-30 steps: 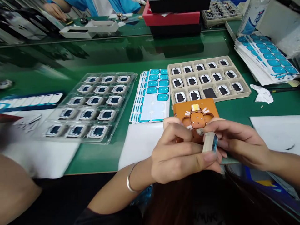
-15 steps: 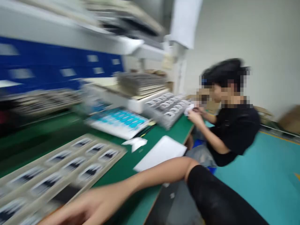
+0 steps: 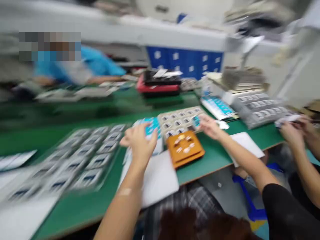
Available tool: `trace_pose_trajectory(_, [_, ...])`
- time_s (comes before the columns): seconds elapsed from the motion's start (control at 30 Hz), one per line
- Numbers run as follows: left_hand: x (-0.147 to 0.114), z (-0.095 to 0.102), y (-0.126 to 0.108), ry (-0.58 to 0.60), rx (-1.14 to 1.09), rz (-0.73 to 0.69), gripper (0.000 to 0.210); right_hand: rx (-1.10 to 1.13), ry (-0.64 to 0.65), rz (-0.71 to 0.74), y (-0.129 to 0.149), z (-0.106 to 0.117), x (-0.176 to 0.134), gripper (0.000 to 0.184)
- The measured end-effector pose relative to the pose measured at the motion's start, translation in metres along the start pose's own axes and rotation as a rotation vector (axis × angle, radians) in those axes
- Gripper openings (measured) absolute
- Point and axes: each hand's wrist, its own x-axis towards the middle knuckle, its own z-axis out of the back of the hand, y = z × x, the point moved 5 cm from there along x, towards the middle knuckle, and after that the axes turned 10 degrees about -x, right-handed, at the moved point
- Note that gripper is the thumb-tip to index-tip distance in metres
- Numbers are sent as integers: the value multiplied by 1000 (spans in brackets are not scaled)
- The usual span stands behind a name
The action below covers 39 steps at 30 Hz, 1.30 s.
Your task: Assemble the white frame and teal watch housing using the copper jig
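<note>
Comparing with a second ago: both hands have left the orange jig point(image 3: 185, 148) and spread apart, so the small block pinched over it then is no longer seen; the view also swung away and back, hence heavy blur.

Left of the left hand point(image 3: 140, 143): a clear tray point(image 3: 82, 160) of small framed parts, well apart from it. The left hand hovers loosely open, fingers half spread, over the blue sticker sheets point(image 3: 152, 128); whether it touches them cannot be told.

Between the hands, just below them, sits the jig on the green bench point(image 3: 212, 156), with a white sheet point(image 3: 160, 176) beside it.

The right hand point(image 3: 210, 126) reaches over the beige tray point(image 3: 180, 121), fingers pointing left; a teal fleck shows at the fingertips, held or not cannot be told.

Far right: a co-worker's hands point(image 3: 295, 131) at another tray.
</note>
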Motion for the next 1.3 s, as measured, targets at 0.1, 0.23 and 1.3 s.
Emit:
trace_pose_trajectory(0.1, [0, 27, 65, 101, 298, 250, 49, -196, 79, -65, -18, -27, 41, 29])
trace_pose_trajectory(0.23, [8, 26, 100, 164, 319, 352, 52, -556, 151, -46, -4, -26, 75, 37])
trace_pose_trajectory(1.3, [13, -17, 113, 243, 295, 456, 30, -1402, 290, 293, -48, -24, 65, 30])
